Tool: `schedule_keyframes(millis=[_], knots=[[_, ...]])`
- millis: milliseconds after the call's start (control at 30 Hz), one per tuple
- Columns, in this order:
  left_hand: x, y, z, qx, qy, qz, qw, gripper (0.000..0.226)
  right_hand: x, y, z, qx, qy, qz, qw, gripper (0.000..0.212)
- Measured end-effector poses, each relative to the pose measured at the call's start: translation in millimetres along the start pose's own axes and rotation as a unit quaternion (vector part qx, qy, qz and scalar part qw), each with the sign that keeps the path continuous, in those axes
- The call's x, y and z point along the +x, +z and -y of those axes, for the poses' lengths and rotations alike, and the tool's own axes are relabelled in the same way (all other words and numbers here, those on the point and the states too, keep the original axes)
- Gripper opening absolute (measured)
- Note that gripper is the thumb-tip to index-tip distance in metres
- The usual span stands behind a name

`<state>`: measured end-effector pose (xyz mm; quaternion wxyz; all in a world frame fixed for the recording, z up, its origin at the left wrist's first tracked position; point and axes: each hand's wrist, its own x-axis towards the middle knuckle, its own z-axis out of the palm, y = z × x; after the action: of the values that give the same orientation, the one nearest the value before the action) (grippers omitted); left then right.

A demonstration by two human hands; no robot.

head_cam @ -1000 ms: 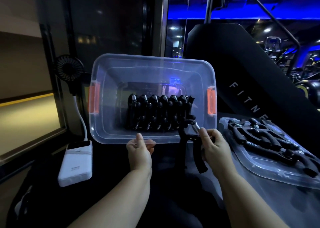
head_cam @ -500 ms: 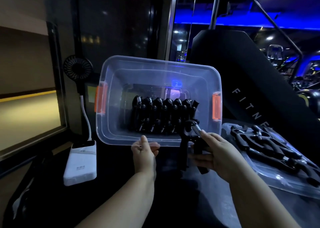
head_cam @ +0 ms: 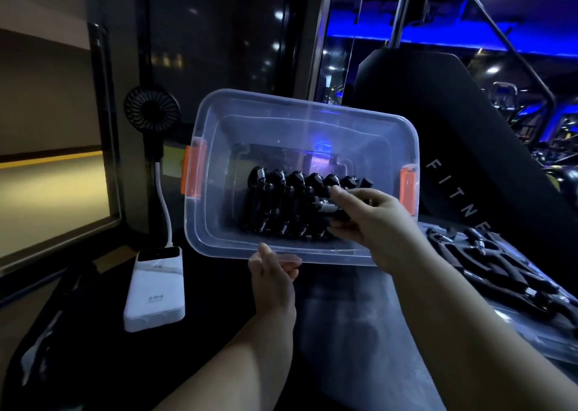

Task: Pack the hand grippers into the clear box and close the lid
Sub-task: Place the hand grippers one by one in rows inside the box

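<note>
1. dim gym space is glowing blue at the far right, and a dark tabletop (head_cam: 344,317) is carrying everything; a black machine (head_cam: 453,129) lettered "fitne" is standing behind it on the right.
2. the clear box (head_cam: 219,148) is sitting tipped up at the middle of the tabletop, its open side facing the viewer, with an orange latch (head_cam: 192,173) showing on each short end.
3. the left hand (head_cam: 273,281) is pinching the box's near rim, thumb on top, its grip clamped on the plastic edge.
4. the right hand (head_cam: 375,220) is reaching into the box from the right, its grip clamped on one black hand gripper (head_cam: 327,206), whose metal spring is showing by the fingertips.
5. that hand gripper is touching the right end of a row of hand grippers (head_cam: 281,201) packed side by side against the box's bottom.
6. the lid (head_cam: 550,332) is lying flat to the right of the box, partly hidden by the right forearm, and several loose hand grippers (head_cam: 506,270) are lying on it.
7. to the left, a white power bank (head_cam: 156,288) is lying near the box's near left corner, and a white cable (head_cam: 164,204) is running up from it to a small black fan (head_cam: 152,111) just left of the box.
</note>
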<state>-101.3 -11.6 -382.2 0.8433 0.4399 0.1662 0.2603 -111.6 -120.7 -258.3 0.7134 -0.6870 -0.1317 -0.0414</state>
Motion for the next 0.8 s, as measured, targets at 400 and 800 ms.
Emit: schedule_keyframes(millis=[400,800], knots=[[2,1,5,-0.029,-0.005,-0.011,1.000,0.045,55,35,-31,-0.352,-0.197,0.048,0.914,0.018],[-5,-1,1,-0.028,0.016,-0.017,0.999,0.037,101,93,-52,-0.511,-0.267,0.215,0.789,0.039]])
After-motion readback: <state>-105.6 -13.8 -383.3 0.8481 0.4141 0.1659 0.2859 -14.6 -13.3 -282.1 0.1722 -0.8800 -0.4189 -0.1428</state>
